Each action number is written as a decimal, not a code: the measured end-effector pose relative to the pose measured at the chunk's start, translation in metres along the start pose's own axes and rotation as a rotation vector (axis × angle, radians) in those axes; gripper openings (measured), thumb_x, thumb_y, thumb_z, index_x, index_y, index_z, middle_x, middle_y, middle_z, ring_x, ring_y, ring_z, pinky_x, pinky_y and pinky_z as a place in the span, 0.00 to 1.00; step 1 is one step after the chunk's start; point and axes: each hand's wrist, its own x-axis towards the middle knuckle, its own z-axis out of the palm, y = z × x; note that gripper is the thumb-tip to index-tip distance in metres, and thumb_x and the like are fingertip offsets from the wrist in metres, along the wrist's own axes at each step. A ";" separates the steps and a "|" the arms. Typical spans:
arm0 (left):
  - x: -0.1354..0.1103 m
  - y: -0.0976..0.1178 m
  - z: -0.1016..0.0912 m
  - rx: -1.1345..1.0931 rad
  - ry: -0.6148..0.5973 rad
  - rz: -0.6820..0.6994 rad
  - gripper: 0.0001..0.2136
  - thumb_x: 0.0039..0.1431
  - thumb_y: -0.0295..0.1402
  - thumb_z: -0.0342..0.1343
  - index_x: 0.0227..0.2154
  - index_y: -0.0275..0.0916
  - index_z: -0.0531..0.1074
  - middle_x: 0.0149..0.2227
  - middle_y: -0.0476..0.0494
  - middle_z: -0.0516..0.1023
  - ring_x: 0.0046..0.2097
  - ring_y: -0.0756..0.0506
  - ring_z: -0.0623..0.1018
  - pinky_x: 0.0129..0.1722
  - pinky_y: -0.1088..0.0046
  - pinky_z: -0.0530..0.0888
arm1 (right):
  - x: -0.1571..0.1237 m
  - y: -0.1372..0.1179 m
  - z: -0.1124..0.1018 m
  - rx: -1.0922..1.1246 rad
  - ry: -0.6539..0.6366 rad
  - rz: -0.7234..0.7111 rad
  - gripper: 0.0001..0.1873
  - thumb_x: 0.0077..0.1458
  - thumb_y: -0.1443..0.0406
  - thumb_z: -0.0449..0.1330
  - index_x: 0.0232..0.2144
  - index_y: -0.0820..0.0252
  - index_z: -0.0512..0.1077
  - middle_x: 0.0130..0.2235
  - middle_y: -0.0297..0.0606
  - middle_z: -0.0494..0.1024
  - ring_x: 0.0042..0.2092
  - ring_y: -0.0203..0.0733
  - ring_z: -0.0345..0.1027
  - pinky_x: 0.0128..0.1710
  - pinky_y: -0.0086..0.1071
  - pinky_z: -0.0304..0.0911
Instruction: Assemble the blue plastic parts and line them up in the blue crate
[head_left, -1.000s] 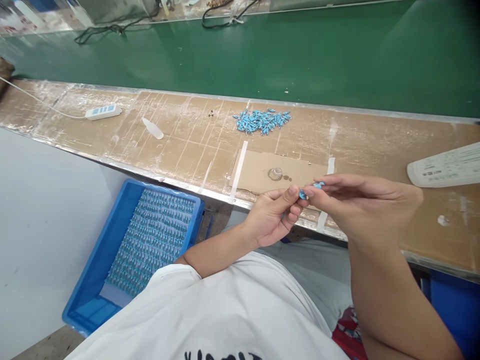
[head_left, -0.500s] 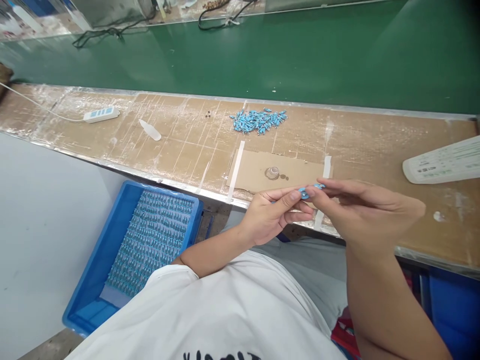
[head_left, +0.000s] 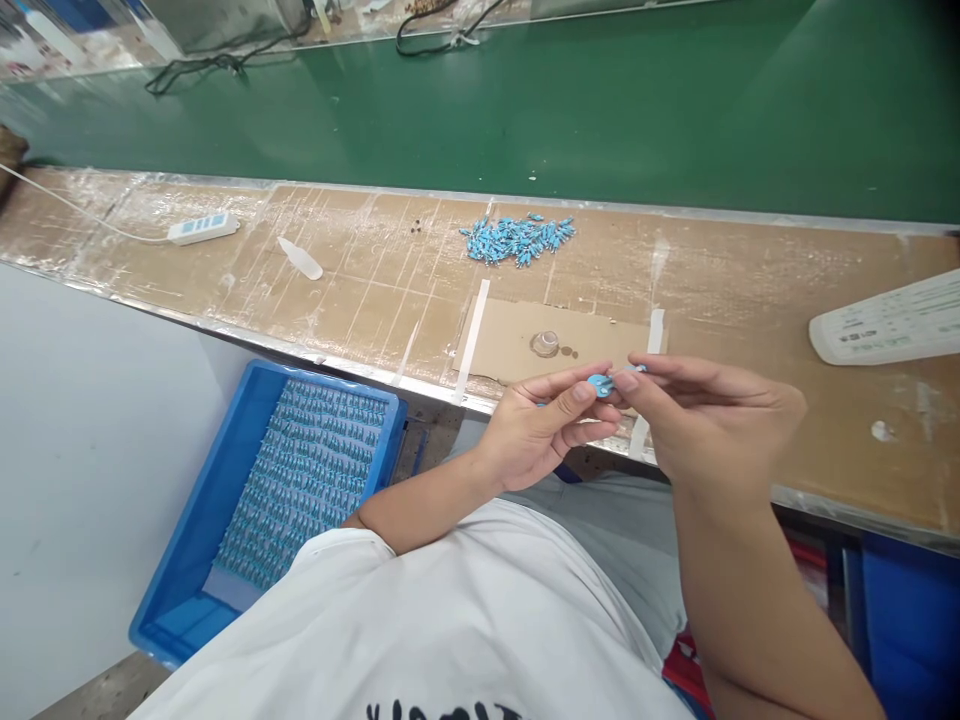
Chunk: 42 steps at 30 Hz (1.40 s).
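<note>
I have the left grip (head_left: 536,425) pinched on a round blue part (head_left: 599,384) near the front edge of the table (head_left: 750,300); the right grip (head_left: 712,415) pinches blue material (head_left: 640,368) just beside it.

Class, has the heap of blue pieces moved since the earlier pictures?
No. The heap of blue pieces keeps its place against the cardboard sheet; both shift together slightly leftward in the picture.

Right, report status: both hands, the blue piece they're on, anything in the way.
Left hand pinching round blue piece. Right hand pinching small blue bit beside it; joined or separate, can't tell. Nothing seen blocking either hand.
</note>
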 end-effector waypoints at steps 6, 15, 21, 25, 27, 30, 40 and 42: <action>-0.001 0.000 -0.001 0.021 -0.001 0.023 0.17 0.47 0.35 0.74 0.41 0.36 0.83 0.34 0.44 0.83 0.35 0.51 0.82 0.37 0.81 0.79 | -0.001 0.007 0.003 0.083 0.058 0.014 0.10 0.44 0.68 0.77 0.31 0.59 0.83 0.28 0.38 0.81 0.26 0.40 0.77 0.27 0.28 0.77; -0.001 0.000 0.000 0.048 0.086 0.045 0.19 0.41 0.36 0.76 0.38 0.37 0.83 0.34 0.43 0.84 0.37 0.48 0.84 0.43 0.76 0.79 | -0.007 0.014 0.001 -0.175 0.105 -0.424 0.16 0.45 0.73 0.74 0.38 0.54 0.83 0.34 0.36 0.83 0.30 0.39 0.77 0.30 0.30 0.74; -0.001 0.000 -0.002 0.071 0.080 0.061 0.19 0.41 0.37 0.76 0.38 0.37 0.83 0.34 0.44 0.84 0.36 0.48 0.84 0.45 0.74 0.79 | -0.002 0.015 -0.004 -0.330 0.041 -0.687 0.23 0.48 0.74 0.73 0.46 0.47 0.82 0.35 0.33 0.83 0.31 0.39 0.77 0.31 0.31 0.73; -0.001 0.000 -0.002 0.061 0.075 0.064 0.18 0.41 0.37 0.76 0.37 0.38 0.84 0.34 0.44 0.84 0.35 0.49 0.83 0.43 0.76 0.79 | -0.002 0.014 -0.004 -0.368 0.016 -0.736 0.26 0.47 0.75 0.73 0.47 0.47 0.81 0.36 0.32 0.83 0.31 0.40 0.77 0.32 0.31 0.74; -0.001 0.000 -0.002 0.051 0.072 0.067 0.18 0.40 0.36 0.76 0.36 0.38 0.84 0.34 0.45 0.84 0.34 0.50 0.83 0.42 0.77 0.79 | -0.004 0.013 -0.005 -0.382 0.001 -0.693 0.25 0.48 0.74 0.73 0.47 0.46 0.81 0.37 0.32 0.83 0.32 0.42 0.78 0.33 0.33 0.75; -0.002 0.001 -0.002 0.039 0.093 0.062 0.18 0.38 0.36 0.77 0.35 0.37 0.84 0.34 0.45 0.84 0.33 0.50 0.83 0.42 0.76 0.79 | -0.009 0.011 -0.006 -0.390 -0.022 -0.630 0.27 0.49 0.74 0.72 0.48 0.41 0.80 0.39 0.31 0.83 0.35 0.44 0.78 0.35 0.37 0.75; 0.000 -0.002 -0.007 0.059 0.125 0.078 0.19 0.37 0.36 0.78 0.35 0.36 0.84 0.34 0.43 0.84 0.34 0.49 0.83 0.43 0.73 0.80 | -0.015 0.012 -0.010 -0.436 -0.047 -0.599 0.31 0.47 0.75 0.74 0.49 0.38 0.79 0.40 0.28 0.83 0.36 0.44 0.78 0.35 0.38 0.74; 0.001 -0.002 -0.009 0.075 0.119 0.086 0.19 0.37 0.37 0.78 0.35 0.37 0.84 0.34 0.43 0.84 0.34 0.49 0.83 0.43 0.73 0.80 | -0.016 0.011 -0.011 -0.452 -0.056 -0.579 0.30 0.48 0.74 0.73 0.49 0.38 0.78 0.40 0.27 0.82 0.37 0.43 0.78 0.36 0.38 0.74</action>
